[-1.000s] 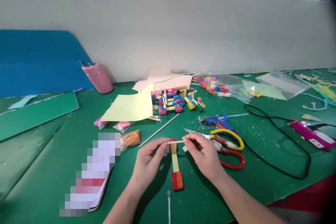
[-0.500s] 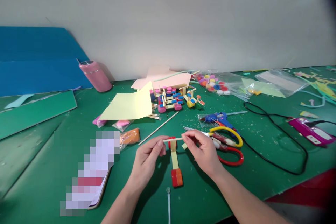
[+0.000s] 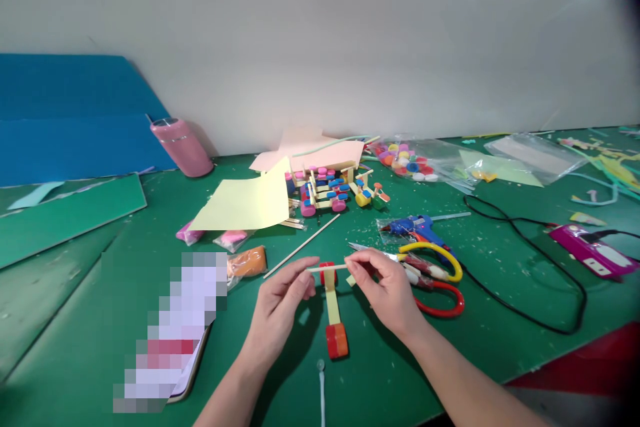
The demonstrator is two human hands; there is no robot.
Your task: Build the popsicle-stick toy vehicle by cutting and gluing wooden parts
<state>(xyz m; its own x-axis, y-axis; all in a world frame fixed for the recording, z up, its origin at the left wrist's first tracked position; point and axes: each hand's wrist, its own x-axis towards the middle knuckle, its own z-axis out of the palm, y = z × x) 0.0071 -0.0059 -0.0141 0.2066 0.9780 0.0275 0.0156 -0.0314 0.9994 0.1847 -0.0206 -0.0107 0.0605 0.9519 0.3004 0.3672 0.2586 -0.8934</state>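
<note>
My left hand (image 3: pixel 280 303) and my right hand (image 3: pixel 387 287) each pinch one end of a thin wooden stick (image 3: pixel 327 268), held level just above the green table (image 3: pixel 100 293). The stick passes through a red bottle cap (image 3: pixel 327 273) at the far end of a small craft piece: a pale wooden strip (image 3: pixel 333 305) with a red and orange cap pair (image 3: pixel 337 340) at its near end, resting on the table.
Red-handled and yellow-handled scissors (image 3: pixel 440 280) and a blue glue gun (image 3: pixel 417 228) lie right of my hands. Behind are finished cap-and-stick models (image 3: pixel 325 190), yellow paper (image 3: pixel 247 203), a bag of caps (image 3: pixel 407 163), a pink tumbler (image 3: pixel 183 147), a long loose skewer (image 3: pixel 303 245), a black cable (image 3: pixel 540 260) and a phone (image 3: pixel 173 340).
The stick has slid a little to the left through the red cap; both hands keep their pinch and have barely shifted.
</note>
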